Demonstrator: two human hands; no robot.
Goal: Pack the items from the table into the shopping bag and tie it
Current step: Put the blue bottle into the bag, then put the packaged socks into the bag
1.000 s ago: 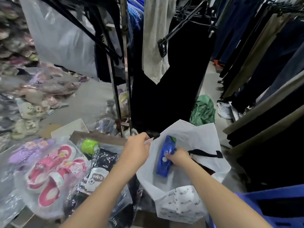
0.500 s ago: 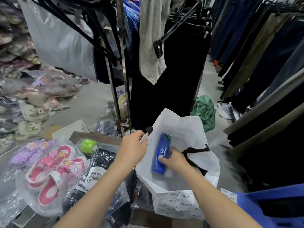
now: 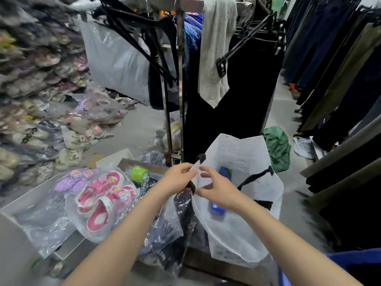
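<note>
The left hand (image 3: 177, 178) pinches the bag (image 3: 247, 157) rim, holding its mouth open. The right hand (image 3: 218, 191) seems to pinch it too; the tube (image 3: 225, 174) lies inside.

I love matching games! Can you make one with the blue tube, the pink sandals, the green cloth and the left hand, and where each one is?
Things:
1 tube
2 sandals
3 cloth
4 left hand

Places:
A on the floor
B pinching the rim of the bag
C inside the bag
D wrapped in clear plastic

Pairs: 1-C, 2-D, 3-A, 4-B
</note>
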